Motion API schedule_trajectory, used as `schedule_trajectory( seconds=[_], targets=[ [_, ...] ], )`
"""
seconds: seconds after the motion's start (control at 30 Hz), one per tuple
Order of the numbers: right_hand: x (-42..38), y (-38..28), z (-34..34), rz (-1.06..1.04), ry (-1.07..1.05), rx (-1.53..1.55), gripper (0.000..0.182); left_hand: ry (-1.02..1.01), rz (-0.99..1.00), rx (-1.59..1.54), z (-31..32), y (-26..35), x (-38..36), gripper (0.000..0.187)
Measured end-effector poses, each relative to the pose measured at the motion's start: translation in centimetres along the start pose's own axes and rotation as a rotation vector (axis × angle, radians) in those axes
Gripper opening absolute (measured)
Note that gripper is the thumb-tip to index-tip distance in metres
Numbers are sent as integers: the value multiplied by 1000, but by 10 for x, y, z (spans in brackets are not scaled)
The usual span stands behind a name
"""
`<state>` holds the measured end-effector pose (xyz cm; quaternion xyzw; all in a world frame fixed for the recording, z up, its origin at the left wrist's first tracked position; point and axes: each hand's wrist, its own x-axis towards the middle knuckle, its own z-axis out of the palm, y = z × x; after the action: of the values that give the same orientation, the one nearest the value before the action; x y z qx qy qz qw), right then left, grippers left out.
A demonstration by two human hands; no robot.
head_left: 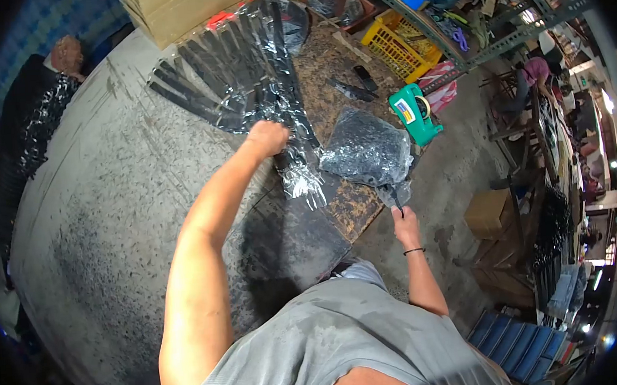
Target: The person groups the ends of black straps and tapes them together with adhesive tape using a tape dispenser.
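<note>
Two hands, head view. Left hand (269, 136), centre: fingers clamped on wrapped strips (254, 78), upper centre. Right hand (406, 225), right of centre: fingers clamped on thin dark piece (399, 208), just below bag (366, 145). One yellow crate (400, 49), upper right.

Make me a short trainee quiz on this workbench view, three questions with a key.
1. Which hand is on the plastic-wrapped black strips?
2. True or false: in the picture, the yellow basket is above the green labelled object.
3. Fill in: a dark ____ circles the wrist of the right hand.

Key: 1. The left hand. 2. True. 3. Band.
</note>
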<state>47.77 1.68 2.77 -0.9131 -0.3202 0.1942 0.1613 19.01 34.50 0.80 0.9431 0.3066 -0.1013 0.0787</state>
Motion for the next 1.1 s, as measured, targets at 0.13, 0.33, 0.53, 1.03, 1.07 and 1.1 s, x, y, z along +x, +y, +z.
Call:
schedule_trajectory(
  seconds=[0.13,0.33,0.53,1.03,1.07,1.1],
  targets=[
    [3,4,-3,-157,-18,-64,31,315,-196,-296,-42,-28,-66,21],
    [12,18,-16,-223,-172,71,26,661,-648,-360,-49,-47,-221,25],
    [35,44,-2,-495,-9,507,23,1218,-1144,-576,4,36,-367,26],
    [-99,-179,58,-1304,-1007,670,33,1543,-1024,-1552,-56,196,-316,23],
    [-107,-187,67,-1335,-1015,647,41,1554,-1018,-1545,-58,194,-322,23],
    [-113,-194,77,-1348,-1007,651,41,1546,-987,-1532,-60,191,-328,23]
  ],
)
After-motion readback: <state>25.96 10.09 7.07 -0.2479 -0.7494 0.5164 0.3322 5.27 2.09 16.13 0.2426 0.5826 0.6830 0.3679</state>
